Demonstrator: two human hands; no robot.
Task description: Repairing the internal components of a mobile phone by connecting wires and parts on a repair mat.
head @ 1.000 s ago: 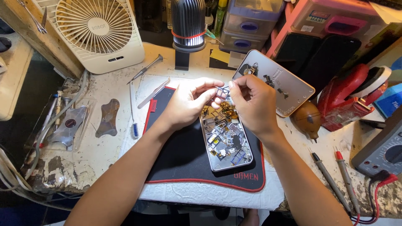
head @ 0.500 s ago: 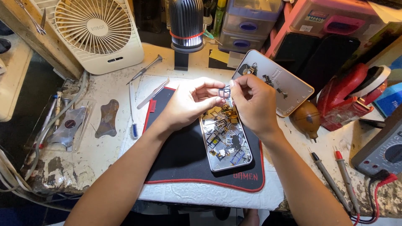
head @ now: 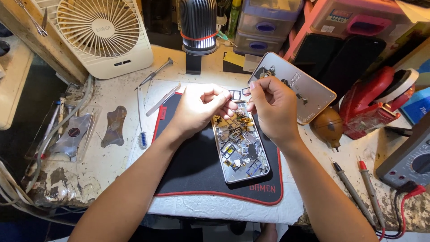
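My left hand (head: 200,109) and my right hand (head: 272,109) are raised together over the far end of a shallow metal tray (head: 234,175) full of several small phone parts. The tray lies on a black mat with a red edge (head: 188,170). Each hand pinches a small dark rectangular frame between thumb and fingertips: one small frame (head: 234,94) at my left fingertips, another small frame (head: 246,91) at my right. The two pieces sit side by side, nearly touching, under the lamp's light.
A white desk fan (head: 104,36) and a black lamp (head: 198,27) stand at the back. Tweezers (head: 163,99), a screwdriver (head: 154,73) and a small brush (head: 141,121) lie left of the mat. A silver phone back cover (head: 293,85), red tool (head: 374,107), multimeter (head: 410,163) and probes (head: 358,192) are right.
Both hands have lifted a little from the tray toward the lamp, and the small frames are now held apart, one in each hand.
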